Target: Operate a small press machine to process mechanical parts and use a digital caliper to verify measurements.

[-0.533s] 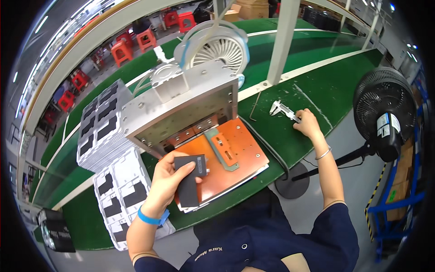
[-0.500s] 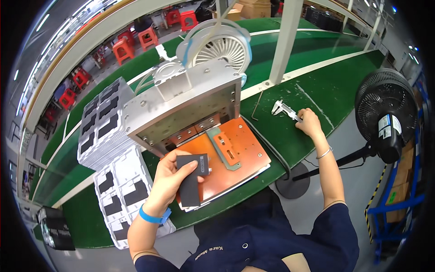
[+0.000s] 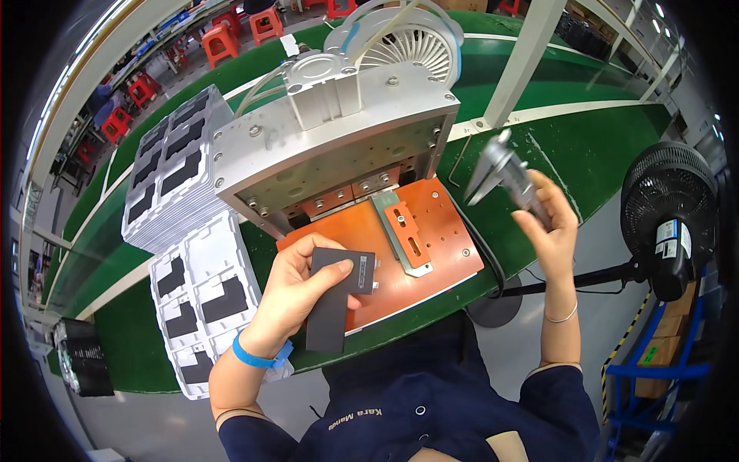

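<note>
My left hand (image 3: 296, 289) grips a flat black L-shaped battery (image 3: 329, 308), thumb on its face and fingers behind. Small metal tabs show at the battery's right edge. On the right, my right hand (image 3: 553, 223) is closed around a caliper (image 3: 504, 173), lifted above the green bench with its jaws pointing away from me; motion blurs it a little. Between the hands lies an orange base plate (image 3: 450, 242) with a slotted orange block (image 3: 404, 231) bolted on it. Behind that stands a metal press fixture (image 3: 331, 150) with a cylinder on top.
At the left, a white tray (image 3: 219, 269) holds several black L-shaped pieces, beside a tall tray stack (image 3: 173, 173). A hex key (image 3: 459, 162) lies near the bench post (image 3: 523, 65). A black fan (image 3: 666, 212) stands at the right, a white fan (image 3: 408, 46) behind the fixture.
My right hand has picked the caliper up off the bench and brought it nearer, turning it. The left hand still holds the battery. The whole view has shifted slightly.
</note>
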A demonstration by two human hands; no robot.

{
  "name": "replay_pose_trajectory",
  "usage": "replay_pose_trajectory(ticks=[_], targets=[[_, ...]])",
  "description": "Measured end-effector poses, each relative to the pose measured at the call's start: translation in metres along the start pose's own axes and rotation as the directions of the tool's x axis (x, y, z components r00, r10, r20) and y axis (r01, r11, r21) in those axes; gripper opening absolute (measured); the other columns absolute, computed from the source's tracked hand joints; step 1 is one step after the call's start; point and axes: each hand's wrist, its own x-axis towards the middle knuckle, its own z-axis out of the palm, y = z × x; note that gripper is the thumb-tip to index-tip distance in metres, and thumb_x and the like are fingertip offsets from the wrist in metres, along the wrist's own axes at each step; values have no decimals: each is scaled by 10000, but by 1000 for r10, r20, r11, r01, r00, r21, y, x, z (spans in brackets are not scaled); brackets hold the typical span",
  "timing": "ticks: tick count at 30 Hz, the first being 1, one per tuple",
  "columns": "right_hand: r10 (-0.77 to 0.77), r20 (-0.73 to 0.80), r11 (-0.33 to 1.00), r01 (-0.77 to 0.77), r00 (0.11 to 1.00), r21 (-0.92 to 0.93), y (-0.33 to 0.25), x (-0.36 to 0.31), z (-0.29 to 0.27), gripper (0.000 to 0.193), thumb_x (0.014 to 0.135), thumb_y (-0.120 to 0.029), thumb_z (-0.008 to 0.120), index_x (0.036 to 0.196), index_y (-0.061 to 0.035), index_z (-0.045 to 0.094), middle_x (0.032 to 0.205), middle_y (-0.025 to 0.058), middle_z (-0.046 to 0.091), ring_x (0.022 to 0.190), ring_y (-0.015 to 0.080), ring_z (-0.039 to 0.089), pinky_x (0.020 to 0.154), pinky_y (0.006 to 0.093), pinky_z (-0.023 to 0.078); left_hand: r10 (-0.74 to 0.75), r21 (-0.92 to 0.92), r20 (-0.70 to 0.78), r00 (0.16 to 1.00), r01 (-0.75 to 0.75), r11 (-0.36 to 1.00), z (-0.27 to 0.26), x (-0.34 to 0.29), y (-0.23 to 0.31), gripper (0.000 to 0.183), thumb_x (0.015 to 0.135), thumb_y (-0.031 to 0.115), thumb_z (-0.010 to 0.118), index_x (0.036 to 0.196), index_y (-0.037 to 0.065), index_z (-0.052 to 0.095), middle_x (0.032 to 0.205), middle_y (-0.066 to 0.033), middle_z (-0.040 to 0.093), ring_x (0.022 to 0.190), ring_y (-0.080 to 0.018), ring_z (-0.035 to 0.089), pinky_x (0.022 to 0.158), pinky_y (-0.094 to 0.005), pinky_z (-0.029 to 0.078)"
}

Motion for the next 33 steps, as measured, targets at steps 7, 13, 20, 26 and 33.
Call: replay_pose_trajectory(ticks=[7, 13, 20, 26, 33], targets=[[-338, 259, 901, 390, 905, -189, -52, -2, 41, 470, 680, -179, 886, 1119, -64, 763, 830, 54, 694, 641, 152, 638, 555, 266, 508, -35, -16, 33, 999, 36, 999, 4, -2, 2, 141, 943, 53, 661, 1018, -10, 560, 915, -165, 705, 718, -224, 738, 604, -297, 629], [-357, 265, 900, 406, 896, -158, -48, -5, 46, 470, 684, -188, 886, 1120, -63, 762, 830, 50, 691, 642, 146, 640, 555, 262, 512, -42, -15, 40, 998, 42, 999, 3, -2, 1, 145, 946, 58, 664, 1016, -13, 558, 908, -170, 704, 750, -238, 743, 614, -303, 637], [-378, 240, 896, 419, 894, -148, -44, -7, 50, 456, 689, -195, 884, 1112, -68, 766, 811, 41, 674, 627, 141, 634, 537, 256, 501, -28, -4, 3, 1000, 28, 1000, 8, -3, 2, 136, 933, 51, 658, 999, 1, 550, 894, -172, 708, 648, -208, 718, 562, -281, 611], [-430, 201, 870, 464, 880, -167, -39, -9, 53, 454, 680, -214, 886, 1097, -76, 770, 816, 37, 669, 614, 149, 615, 526, 265, 484, -24, 3, 2, 1000, 24, 1000, 8, -2, 1, 132, 932, 46, 651, 994, 5, 542, 896, -178, 708, 647, -212, 719, 560, -283, 611], [-499, 165, 836, 523, 851, -166, -36, -11, 55, 454, 664, -207, 895, 1084, -87, 772, 825, 36, 669, 610, 153, 612, 522, 264, 474, -20, 0, -16, 1000, 20, 1000, 8, -2, 1, 125, 921, 36, 644, 980, 13, 537, 896, -182, 709, 600, -202, 709, 529, -275, 601]])
